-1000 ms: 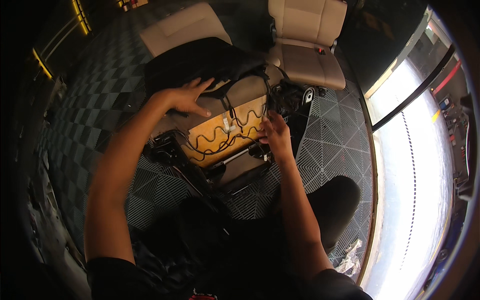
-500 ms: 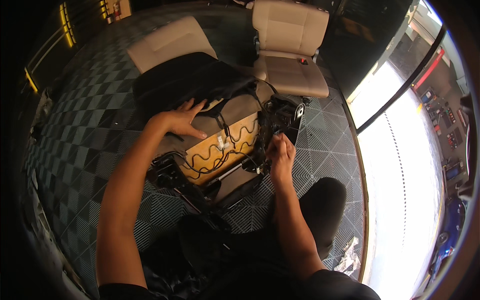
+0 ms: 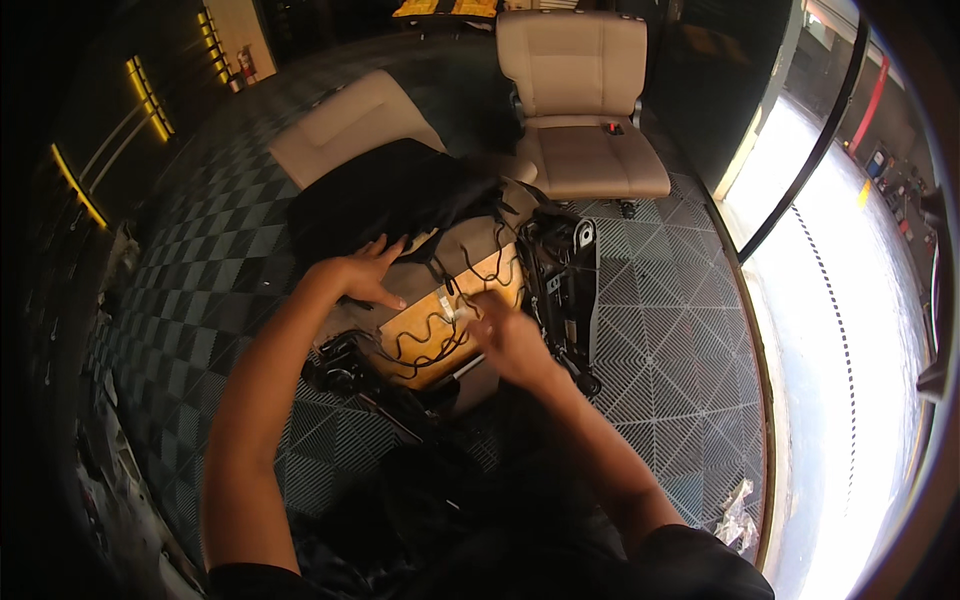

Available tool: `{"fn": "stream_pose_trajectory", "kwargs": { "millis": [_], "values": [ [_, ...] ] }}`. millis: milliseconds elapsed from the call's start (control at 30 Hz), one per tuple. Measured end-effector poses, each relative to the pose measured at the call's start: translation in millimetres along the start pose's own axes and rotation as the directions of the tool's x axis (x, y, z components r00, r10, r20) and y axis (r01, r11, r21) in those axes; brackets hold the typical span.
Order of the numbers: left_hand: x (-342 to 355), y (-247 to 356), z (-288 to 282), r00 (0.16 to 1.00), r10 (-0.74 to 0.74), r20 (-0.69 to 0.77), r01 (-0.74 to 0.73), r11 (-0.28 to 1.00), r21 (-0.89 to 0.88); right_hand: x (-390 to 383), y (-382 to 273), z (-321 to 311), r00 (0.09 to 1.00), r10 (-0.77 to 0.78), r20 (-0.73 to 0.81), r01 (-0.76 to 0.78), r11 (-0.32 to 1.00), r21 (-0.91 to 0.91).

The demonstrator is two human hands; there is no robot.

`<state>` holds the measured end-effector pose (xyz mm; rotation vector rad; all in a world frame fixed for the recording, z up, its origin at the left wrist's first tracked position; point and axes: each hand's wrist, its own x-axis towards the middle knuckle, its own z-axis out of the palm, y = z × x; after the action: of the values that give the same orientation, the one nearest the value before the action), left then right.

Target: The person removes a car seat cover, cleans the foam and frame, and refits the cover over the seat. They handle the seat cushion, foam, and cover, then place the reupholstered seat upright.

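The head view shows a partly uncovered car seat unit on the tiled floor (image 3: 670,320), directly in front of the person. Its yellow panel (image 3: 420,322) lies bare on the near side, crossed by dark wavy springs and loose wires, with a white connector (image 3: 447,307) near its middle. Beyond it runs a strip of grey-brown fabric (image 3: 468,240), then a black cloth (image 3: 375,195) heaped over the far part, with a tan padded section (image 3: 355,125) tilted behind.

The left hand (image 3: 362,275) is spread, grasping nothing, and rests on the fabric along the left of the yellow panel. The right hand (image 3: 510,340) is over the right part of the panel, its fingers seemingly bent; it is blurred, so whether it grasps a wire or nothing cannot be told.

As for progress, the near side appears to be exposed and within reach, while the fabric does not cover the panel and the wiring lies loose across it, so the unit looks unfinished. Whether the connector is joined cannot be made out. The black metal frame (image 3: 575,290) on the right is uncovered too. By contrast, the tan seat (image 3: 582,155) at far right stands upright and looks fully trimmed.
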<state>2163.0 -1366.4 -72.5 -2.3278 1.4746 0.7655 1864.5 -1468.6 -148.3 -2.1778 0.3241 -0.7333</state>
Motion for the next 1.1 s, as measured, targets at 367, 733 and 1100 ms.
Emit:
{"fn": "stream_pose_trajectory", "kwargs": {
  "millis": [367, 733, 1100],
  "values": [
    [-5.8, 47.3, -11.9, 0.969, -0.246, 0.014, 0.244, 0.965, 0.101, 86.3, 100.9, 5.9, 0.922, 0.163, -0.352, -0.22, 0.967, -0.127],
    [59.0, 122.4, -16.4, 0.488, 0.248, -0.837, -0.162, 0.968, 0.193, 80.9, 101.3, 0.2, 0.91, 0.18, -0.373, -0.19, 0.982, 0.01],
    [113.9, 127.5, -15.6, 0.327, -0.009, -0.945, -0.427, 0.891, -0.156, 111.0, 101.2, 12.8, 0.867, 0.337, -0.368, -0.214, 0.917, 0.336]
  ]
}}
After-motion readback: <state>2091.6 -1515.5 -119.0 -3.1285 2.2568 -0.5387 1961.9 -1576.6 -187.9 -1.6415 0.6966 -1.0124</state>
